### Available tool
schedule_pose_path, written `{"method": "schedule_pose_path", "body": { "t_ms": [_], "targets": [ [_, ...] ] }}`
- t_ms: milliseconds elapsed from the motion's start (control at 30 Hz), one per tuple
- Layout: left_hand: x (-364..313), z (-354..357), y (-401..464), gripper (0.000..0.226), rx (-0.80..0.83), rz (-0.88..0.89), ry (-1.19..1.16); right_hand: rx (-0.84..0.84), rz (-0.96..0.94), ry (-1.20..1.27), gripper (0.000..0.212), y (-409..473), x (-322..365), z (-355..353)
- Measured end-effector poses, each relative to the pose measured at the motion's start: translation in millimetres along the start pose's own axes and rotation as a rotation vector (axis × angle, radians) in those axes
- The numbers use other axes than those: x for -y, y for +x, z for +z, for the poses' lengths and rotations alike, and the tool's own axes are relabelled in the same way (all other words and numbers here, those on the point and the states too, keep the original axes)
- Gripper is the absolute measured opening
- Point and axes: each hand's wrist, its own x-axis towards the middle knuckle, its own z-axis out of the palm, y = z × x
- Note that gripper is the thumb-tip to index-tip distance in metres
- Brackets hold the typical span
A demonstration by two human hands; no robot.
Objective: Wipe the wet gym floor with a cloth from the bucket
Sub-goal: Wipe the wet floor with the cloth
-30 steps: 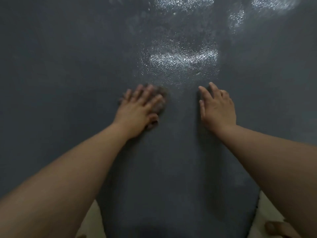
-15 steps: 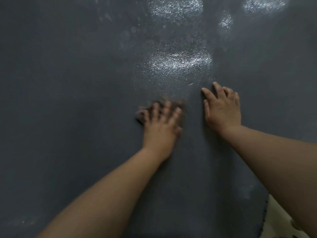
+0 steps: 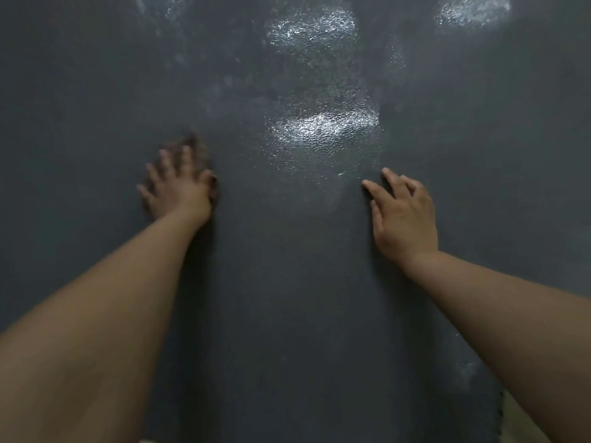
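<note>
Left hand (image 3: 177, 187) flat on cloth (image 3: 198, 148), right hand (image 3: 404, 215) on floor (image 3: 287, 298).

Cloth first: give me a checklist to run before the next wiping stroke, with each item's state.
1. Cloth under the left hand: ok, fingers spread flat on it, though the picture is blurred there.
2. Right hand braced on the floor: ok, flat and holding nothing.
3. Wet patch left to wipe: not ok, it glistens ahead, between the hands.
4. Farther wet patches: not ok, they shine near the top edge.
5. Path from cloth to the near patch: ok, bare floor only.
6. Bucket within reach: cannot tell, not in view.
</note>
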Motion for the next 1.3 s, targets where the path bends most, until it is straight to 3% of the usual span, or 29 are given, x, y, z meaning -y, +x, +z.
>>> {"method": "schedule_pose_path", "body": {
  "t_ms": [100,200,400,500,667,733,800,900,967,1100,1300],
  "targets": [
    [-9,0,6,0.057,0.028,-0.244,-0.153,0.000,-0.021,0.006,0.052,0,-3,-1],
    [-33,4,-5,0.056,0.011,-0.196,-0.169,-0.011,-0.043,0.029,0.050,1,-8,-2],
    [-109,39,-77,0.060,0.002,0.265,-0.019,-0.044,-0.013,0.202,0.045,3,-21,-13],
    [-146,57,-134,0.062,0.094,0.510,0.020,-0.126,0.062,0.274,0.045,-2,-25,-19],
    [-146,68,-184,0.070,0.225,0.824,-0.145,-0.315,0.116,0.198,0.041,-31,-25,-14],
    [-133,55,-171,0.060,0.244,0.745,-0.418,-0.333,0.091,0.146,0.034,-47,-15,-7],
    [-120,42,-152,0.051,0.162,0.638,-0.563,-0.233,0.042,0.030,0.037,-68,1,8],
    [-104,26,-127,0.043,0.004,0.514,-0.502,-0.034,0.064,-0.104,0.058,-85,25,24],
    [-99,17,-114,0.046,-0.008,0.450,-0.443,0.019,0.058,-0.145,0.064,-74,29,25],
    [-103,5,-102,0.059,0.055,0.378,-0.256,0.120,-0.074,-0.216,0.066,-16,19,11],
    [-112,12,-114,0.076,0.158,0.432,-0.048,0.248,-0.107,-0.273,0.058,89,-5,-17]
  ]
}}
